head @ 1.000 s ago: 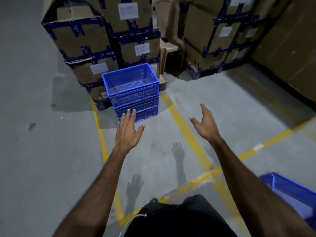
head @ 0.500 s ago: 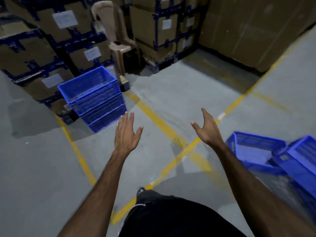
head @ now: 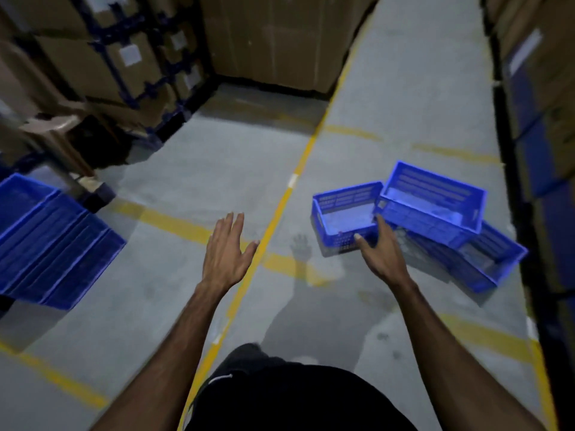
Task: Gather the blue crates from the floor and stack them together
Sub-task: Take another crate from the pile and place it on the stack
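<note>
A stack of blue crates (head: 53,244) stands at the far left on the grey floor. On the right lie three loose blue crates: a small one (head: 345,213) nearest me, one tilted on top (head: 435,200), and one under it (head: 485,259). My right hand (head: 381,253) is stretched out with fingers apart, in front of the small crate's near corner; I cannot tell whether it touches it. My left hand (head: 225,253) hovers open over the floor, between the stack and the loose crates, holding nothing.
Strapped cardboard boxes (head: 102,57) line the back left, with a beige plastic chair (head: 53,132) in front of them. More boxes (head: 541,88) run along the right edge. Yellow lines (head: 280,206) cross the floor. An aisle (head: 413,82) extends ahead.
The view has swung right: the stack slid to the left edge and the loose crates came into the middle right. My right hand now overlaps the small crate.
</note>
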A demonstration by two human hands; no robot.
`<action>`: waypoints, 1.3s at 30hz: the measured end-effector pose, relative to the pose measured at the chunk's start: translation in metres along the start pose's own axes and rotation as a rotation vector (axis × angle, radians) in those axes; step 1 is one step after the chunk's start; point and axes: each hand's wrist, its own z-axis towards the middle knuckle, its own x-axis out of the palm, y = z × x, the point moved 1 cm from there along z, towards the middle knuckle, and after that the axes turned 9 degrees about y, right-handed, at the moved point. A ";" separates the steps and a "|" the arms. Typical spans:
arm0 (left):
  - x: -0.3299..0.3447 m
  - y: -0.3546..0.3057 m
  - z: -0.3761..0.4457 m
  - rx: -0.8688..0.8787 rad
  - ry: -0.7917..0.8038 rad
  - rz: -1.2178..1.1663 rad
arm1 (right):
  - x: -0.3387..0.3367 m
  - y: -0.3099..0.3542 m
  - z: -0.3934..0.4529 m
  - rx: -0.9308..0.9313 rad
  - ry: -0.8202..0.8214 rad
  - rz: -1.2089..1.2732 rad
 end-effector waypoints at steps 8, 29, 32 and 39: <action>0.042 -0.092 0.056 0.254 0.159 0.058 | -0.064 -0.077 -0.035 0.291 -0.234 0.119; 0.168 -0.238 0.235 0.576 0.487 0.027 | -0.169 -0.168 -0.010 0.613 -0.492 0.145; 0.181 -0.252 0.248 0.552 0.524 0.002 | -0.181 -0.187 -0.002 0.637 -0.516 0.197; 0.226 -0.320 0.282 0.498 0.523 0.038 | -0.243 -0.234 0.045 0.605 -0.502 0.243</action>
